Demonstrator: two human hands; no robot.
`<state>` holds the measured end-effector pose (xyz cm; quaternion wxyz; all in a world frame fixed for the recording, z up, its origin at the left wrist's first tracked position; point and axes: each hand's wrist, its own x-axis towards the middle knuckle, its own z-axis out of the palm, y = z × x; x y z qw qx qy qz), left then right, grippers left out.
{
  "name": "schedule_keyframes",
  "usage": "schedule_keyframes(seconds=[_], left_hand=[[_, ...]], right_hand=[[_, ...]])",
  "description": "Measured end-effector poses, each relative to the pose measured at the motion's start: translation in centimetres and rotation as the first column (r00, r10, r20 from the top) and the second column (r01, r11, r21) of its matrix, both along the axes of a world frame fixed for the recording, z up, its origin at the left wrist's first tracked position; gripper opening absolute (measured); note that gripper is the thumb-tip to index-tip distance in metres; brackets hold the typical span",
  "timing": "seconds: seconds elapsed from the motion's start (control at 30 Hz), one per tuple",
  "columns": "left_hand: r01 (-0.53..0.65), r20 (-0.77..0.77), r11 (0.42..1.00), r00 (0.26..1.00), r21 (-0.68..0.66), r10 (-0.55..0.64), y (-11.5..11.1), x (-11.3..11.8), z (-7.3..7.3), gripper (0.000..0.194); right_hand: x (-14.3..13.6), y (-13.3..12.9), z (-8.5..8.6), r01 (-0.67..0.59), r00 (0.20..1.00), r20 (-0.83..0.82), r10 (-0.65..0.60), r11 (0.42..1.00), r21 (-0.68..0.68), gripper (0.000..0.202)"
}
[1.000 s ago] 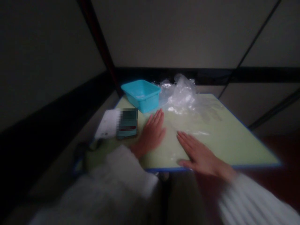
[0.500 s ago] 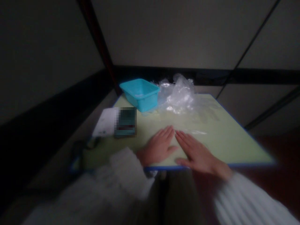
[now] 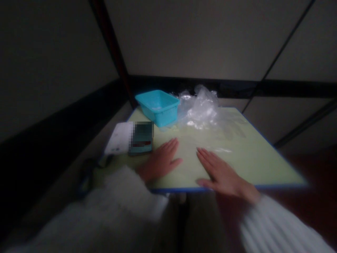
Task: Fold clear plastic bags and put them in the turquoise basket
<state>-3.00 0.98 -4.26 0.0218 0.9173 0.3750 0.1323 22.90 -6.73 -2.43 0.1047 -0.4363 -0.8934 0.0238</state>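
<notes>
My left hand (image 3: pixel 162 159) is open, palm down over the yellow-green tabletop (image 3: pixel 252 147), fingers stretched forward and thumb out to the right. It holds nothing and is nearest to a dark green, box-like item (image 3: pixel 142 137), partly pixelated, just beyond it on the left. My right hand (image 3: pixel 219 173) lies flat by the table's front edge, fingers extended and thumb apart, also holding nothing. In front of it, shiny streaks suggest a sheet of clear plastic (image 3: pixel 222 150) on the tabletop; its outline cannot be made out.
A turquoise plastic basin (image 3: pixel 167 116) stands at the back left. Beside it lies a crumpled heap of clear plastic bags (image 3: pixel 204 107). White paper (image 3: pixel 119 138) sits at the left edge, with a dark strap-like thing (image 3: pixel 86 172) below it. Wall panels (image 3: pixel 189 42) rise behind the table.
My left hand has slid left, away from my right hand and closer to the dark green item. The right hand has stayed in about the same place.
</notes>
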Motion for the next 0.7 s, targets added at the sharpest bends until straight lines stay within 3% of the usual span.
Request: schedule_keyframes(seconds=[0.2, 0.3, 0.37, 0.47, 0.53, 0.7], left_hand=[[-0.045, 0.14, 0.999, 0.989, 0.02, 0.042, 0.1, -0.2, 1.1, 0.062], [-0.058, 0.217, 0.995, 0.975, 0.075, 0.04, -0.7, 2.6, 2.5, 0.062], [0.012, 0.162, 0.997, 0.987, 0.081, -0.025, -1.4, 5.1, 3.0, 0.061], [0.138, 0.021, 0.99, 0.99, 0.035, -0.139, -2.1, 8.2, 2.6, 0.068], [0.14, -0.03, 0.99, 0.99, -0.007, -0.14, -2.1, 9.0, 2.0, 0.069], [0.099, -0.072, 0.995, 0.992, -0.011, -0.1, -1.2, 7.9, 0.9, 0.072]], right_hand=[[-0.1, 0.0, 0.0, 0.017, 1.0, 0.004, -0.017, 1.0, -0.012, 0.086], [-0.2, 0.0, 0.1, 0.018, 1.0, 0.016, -0.018, 0.999, -0.031, 0.085], [-0.3, 0.1, 0.2, 0.02, 1.0, 0.002, -0.02, 0.999, -0.033, 0.084], [-0.4, 0.2, 0.1, 0.009, 0.999, -0.039, -0.011, 0.999, -0.034, 0.081], [-0.4, 0.2, 0.1, 0.002, 0.998, -0.06, -0.004, 0.999, -0.034, 0.08], [-0.2, 0.2, -0.2, 0.016, 0.999, -0.043, -0.017, 1.0, -0.02, 0.082]])
